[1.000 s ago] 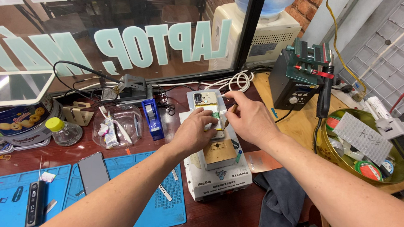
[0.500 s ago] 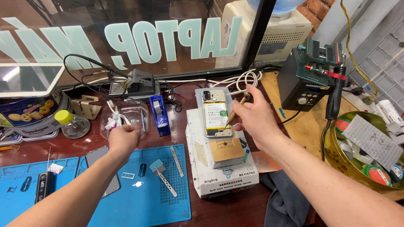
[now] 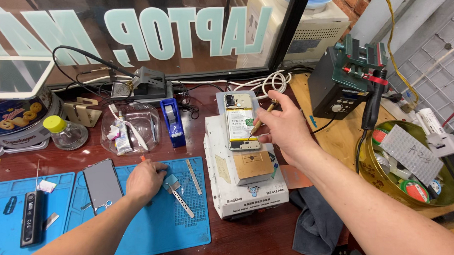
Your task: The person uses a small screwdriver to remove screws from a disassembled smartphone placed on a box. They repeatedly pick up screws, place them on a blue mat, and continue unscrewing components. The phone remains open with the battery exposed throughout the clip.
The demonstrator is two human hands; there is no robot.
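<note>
While the right hand (image 3: 283, 125) pinches a thin screwdriver (image 3: 260, 122) over the opened phone (image 3: 241, 121) at centre frame, a light and fragile thing best held by its edges, the left hand (image 3: 143, 180) rests with loosely curled fingers, holding nothing, on the blue mat (image 3: 148, 225).

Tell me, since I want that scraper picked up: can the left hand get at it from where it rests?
Probably yes. The left hand rests on the blue mat right beside the scraper, its fingers near the blade end, and nothing lies between them.

Matt blue rubbery mat (image 3: 148, 230), glossy dark wood bench (image 3: 253, 244), shiny metal pry tool (image 3: 180, 199), clear plastic tub (image 3: 131, 129), grey cloth (image 3: 317, 221)
</note>
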